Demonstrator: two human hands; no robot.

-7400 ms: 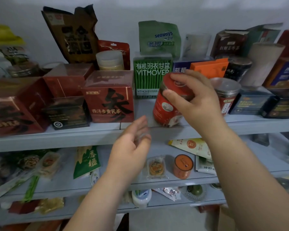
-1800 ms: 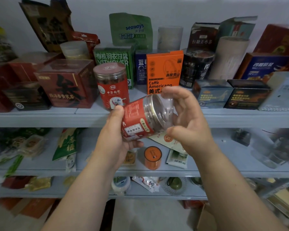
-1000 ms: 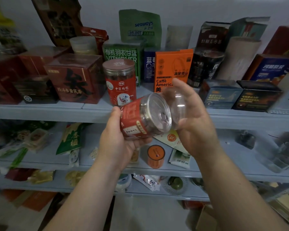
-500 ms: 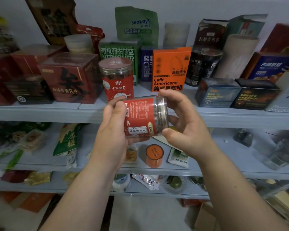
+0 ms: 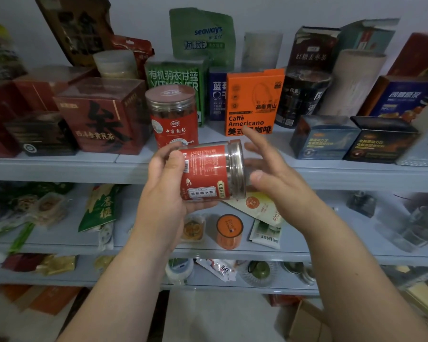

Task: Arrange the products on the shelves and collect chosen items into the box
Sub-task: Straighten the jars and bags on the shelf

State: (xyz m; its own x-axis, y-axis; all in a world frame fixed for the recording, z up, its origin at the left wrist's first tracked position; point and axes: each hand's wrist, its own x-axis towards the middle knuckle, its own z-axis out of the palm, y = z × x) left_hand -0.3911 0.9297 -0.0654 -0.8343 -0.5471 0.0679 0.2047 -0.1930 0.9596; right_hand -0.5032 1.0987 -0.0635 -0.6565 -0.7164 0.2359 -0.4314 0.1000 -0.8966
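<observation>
My left hand (image 5: 168, 178) grips a clear plastic jar with a red label (image 5: 211, 171), held on its side in front of the top shelf (image 5: 59, 166), its end pointing right. My right hand (image 5: 274, 176) hovers just right of the jar with fingers spread and relaxed, apart from it. A matching red-label jar (image 5: 173, 117) stands upright on the top shelf behind my left hand. A brown cardboard box (image 5: 307, 322) shows at the bottom right, on the floor.
The top shelf holds red tea boxes (image 5: 101, 117), a green box (image 5: 176, 75), an orange Caffè Americano box (image 5: 252, 102), a black can (image 5: 302, 95) and dark blue boxes (image 5: 324, 139). A small orange tub (image 5: 229, 230) and sachets lie on the middle shelf (image 5: 307, 253).
My right hand has let go of the jar's end and opened, moving slightly right. The left hand keeps the jar and has turned it, showing another side of the label.
</observation>
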